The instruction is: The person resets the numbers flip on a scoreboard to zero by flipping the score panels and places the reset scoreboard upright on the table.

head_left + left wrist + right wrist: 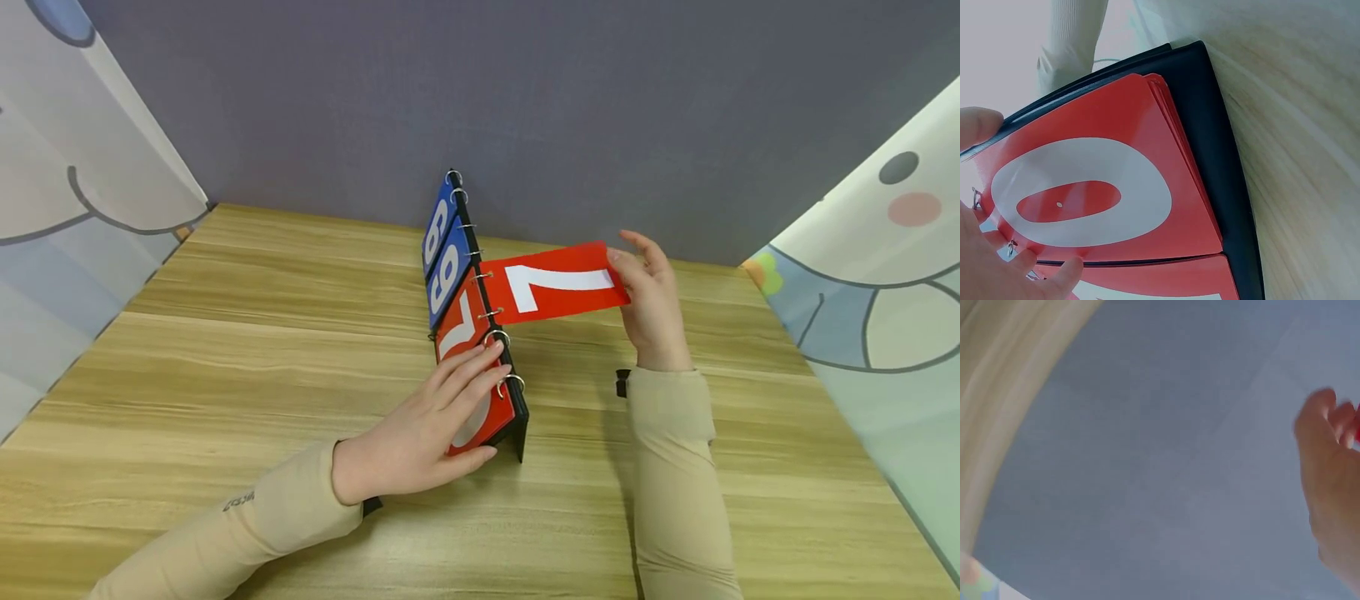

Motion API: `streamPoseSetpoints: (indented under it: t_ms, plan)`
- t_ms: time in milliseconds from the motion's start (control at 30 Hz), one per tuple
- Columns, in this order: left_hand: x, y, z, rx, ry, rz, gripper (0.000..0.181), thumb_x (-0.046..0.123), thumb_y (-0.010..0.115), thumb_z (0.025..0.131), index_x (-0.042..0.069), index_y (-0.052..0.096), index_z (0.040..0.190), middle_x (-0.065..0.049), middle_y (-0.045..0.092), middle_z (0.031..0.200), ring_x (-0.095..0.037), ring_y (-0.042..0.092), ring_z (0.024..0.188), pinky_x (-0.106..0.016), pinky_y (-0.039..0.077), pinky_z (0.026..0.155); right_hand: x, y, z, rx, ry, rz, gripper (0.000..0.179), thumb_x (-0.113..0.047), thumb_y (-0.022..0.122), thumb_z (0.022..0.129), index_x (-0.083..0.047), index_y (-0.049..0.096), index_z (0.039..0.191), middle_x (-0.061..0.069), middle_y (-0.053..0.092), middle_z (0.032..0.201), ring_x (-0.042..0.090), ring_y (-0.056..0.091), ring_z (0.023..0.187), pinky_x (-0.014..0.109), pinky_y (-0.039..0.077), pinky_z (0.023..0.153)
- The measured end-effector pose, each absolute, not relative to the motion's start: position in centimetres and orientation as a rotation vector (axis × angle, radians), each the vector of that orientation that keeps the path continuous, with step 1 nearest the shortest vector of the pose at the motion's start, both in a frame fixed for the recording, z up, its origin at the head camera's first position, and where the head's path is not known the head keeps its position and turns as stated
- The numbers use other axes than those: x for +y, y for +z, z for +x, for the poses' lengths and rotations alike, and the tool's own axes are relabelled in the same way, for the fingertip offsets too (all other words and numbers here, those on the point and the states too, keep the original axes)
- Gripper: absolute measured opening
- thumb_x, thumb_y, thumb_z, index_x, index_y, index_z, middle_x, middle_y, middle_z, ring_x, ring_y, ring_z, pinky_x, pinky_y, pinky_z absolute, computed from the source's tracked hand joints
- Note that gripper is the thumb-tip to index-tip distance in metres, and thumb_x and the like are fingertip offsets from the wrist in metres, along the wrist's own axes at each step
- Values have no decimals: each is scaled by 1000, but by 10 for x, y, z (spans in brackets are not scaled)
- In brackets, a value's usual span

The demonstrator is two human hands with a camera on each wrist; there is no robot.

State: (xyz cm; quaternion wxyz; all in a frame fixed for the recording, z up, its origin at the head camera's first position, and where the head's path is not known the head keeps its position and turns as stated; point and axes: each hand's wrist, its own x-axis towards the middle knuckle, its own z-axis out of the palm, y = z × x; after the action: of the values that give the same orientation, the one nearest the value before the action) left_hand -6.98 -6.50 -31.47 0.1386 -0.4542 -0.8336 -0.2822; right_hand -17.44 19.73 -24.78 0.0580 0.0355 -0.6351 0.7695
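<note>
A tabletop flip scoreboard [521,427], with a black base and metal rings, stands on the wooden table. My right hand [654,310] pinches the free end of a red number card [566,283] marked 7, which is swung over to the right on its rings. Beneath, another red card [459,327] with a white figure lies on the sloping left face. My left hand [420,433] rests over the near end with straight fingers by the rings, its thumb at the end edge. In the left wrist view, a red 0 card [1085,119] shows there.
Two stacks of blue cards [447,279] hang on the scoreboard's far half. A grey panel [480,100] rises behind the table [225,358]. Printed cartoon curtains [885,275] flank both sides.
</note>
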Motion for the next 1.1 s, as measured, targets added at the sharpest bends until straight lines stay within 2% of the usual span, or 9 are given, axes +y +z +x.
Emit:
streamPoseSetpoints:
  t_ms: [100,200,400,567,667,800,933,1100]
  plan:
    - [-65,-315,-70,-2402,-812,-1315,79,26,72,83,5,28,145,-11,15,157,-27,18,143,-42,35,109,187,-244,-167,-1798,2332,227,43,-6,49,94,-10,38,135,1,59,107,12,58,91,19,51,76]
    - [-65,-315,-70,-2404,-815,-1313,78,26,72,83,5,28,145,-11,15,157,-27,18,143,-41,34,109,175,-242,-160,-1758,2298,420,48,0,48,92,-9,37,138,3,58,108,13,58,93,20,51,78]
    - [-66,-314,-70,-2425,-810,-1301,79,26,73,83,6,29,145,-8,14,158,-25,17,143,-40,34,110,153,-247,-151,-1975,2066,665,44,9,54,86,-3,43,127,2,59,107,12,62,93,24,53,78]
    - [-65,-314,-69,-2419,-805,-1305,80,26,73,83,5,28,145,-10,14,157,-26,18,143,-41,35,109,141,-254,-148,-2314,1820,714,48,6,61,85,4,42,128,11,57,118,11,60,100,30,51,87]
    - [-65,-314,-69,-2419,-807,-1307,79,25,73,83,6,27,145,-10,14,157,-26,18,143,-40,36,108,138,-257,-148,-2437,1716,762,55,2,67,83,2,41,132,14,53,126,16,55,110,38,47,96]
    - [-65,-315,-69,-2421,-808,-1308,79,25,72,84,6,27,145,-10,14,157,-25,18,143,-40,36,109,134,-259,-148,-2524,1686,810,60,-3,69,83,-3,39,135,11,49,132,23,49,120,47,40,102]
    - [-64,-315,-69,-2420,-814,-1311,78,25,72,84,5,28,145,-10,15,157,-25,17,143,-40,33,110,130,-261,-148,-2525,1607,813,55,-7,69,85,-3,44,134,11,53,131,26,51,120,47,41,102]
    - [-64,-316,-69,-2430,-819,-1305,78,27,71,85,6,27,146,-10,13,158,-26,16,144,-41,33,111,124,-268,-151,-2332,1312,896,41,-8,72,83,2,61,121,15,64,120,25,59,113,40,47,96]
